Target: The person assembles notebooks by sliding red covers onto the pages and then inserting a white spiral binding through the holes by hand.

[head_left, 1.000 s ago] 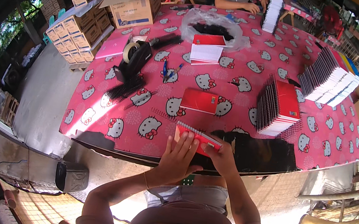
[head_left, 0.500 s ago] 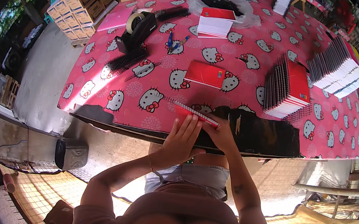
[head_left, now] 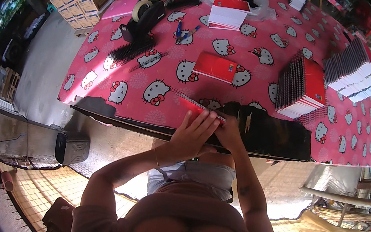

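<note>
A thin red notebook (head_left: 190, 105) is held on edge at the table's near side, with a dark spiral coil (head_left: 180, 95) running along its punched upper edge. Part of the coil sticks out past the left end. My left hand (head_left: 194, 134) rests against the cover, fingers stretched out and thumb apart. At the other end my right hand (head_left: 229, 133) is closed on the notebook; its fingertips are partly hidden. Just beyond lies another red notebook (head_left: 215, 67), flat on the pink patterned tablecloth (head_left: 138, 108).
Stacked spiral notebooks (head_left: 302, 88) stand at right, with another stack (head_left: 356, 70) behind. Farther back are a pile of red-covered notebooks (head_left: 229, 15) and a plastic bag (head_left: 261, 6). Left of centre lie a tape dispenser (head_left: 145, 19), loose black coils (head_left: 130, 51) and blue-handled pliers (head_left: 186, 34).
Less of the coil sticks out at the notebook's left end. My left hand has slid right along the cover, closer to my right hand. The whole view has shifted slightly.
</note>
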`<state>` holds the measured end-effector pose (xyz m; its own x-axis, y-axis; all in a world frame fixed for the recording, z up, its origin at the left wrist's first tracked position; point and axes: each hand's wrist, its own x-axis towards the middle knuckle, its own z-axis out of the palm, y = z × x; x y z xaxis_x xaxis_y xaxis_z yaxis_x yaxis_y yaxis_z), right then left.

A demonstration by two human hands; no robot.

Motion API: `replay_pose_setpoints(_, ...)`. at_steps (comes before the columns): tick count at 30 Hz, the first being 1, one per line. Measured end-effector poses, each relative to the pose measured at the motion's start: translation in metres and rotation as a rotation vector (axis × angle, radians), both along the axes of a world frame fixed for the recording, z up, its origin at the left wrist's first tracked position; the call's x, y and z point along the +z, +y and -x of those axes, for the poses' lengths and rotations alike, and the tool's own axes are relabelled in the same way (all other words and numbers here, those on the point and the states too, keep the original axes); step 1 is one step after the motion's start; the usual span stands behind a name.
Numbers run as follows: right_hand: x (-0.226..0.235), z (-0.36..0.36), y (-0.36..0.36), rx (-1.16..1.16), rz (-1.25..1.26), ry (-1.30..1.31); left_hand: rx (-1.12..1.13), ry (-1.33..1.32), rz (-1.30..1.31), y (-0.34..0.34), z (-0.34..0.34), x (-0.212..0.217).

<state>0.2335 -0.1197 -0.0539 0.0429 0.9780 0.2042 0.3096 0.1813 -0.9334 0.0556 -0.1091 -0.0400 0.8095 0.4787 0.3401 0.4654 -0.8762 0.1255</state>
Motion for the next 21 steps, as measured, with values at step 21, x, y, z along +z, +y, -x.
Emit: replay_pose_setpoints(21,0.033,-0.047,-0.015,0.069,0.108,0.290,0.052,-0.420,-0.045,0.045,-0.016,0.026)
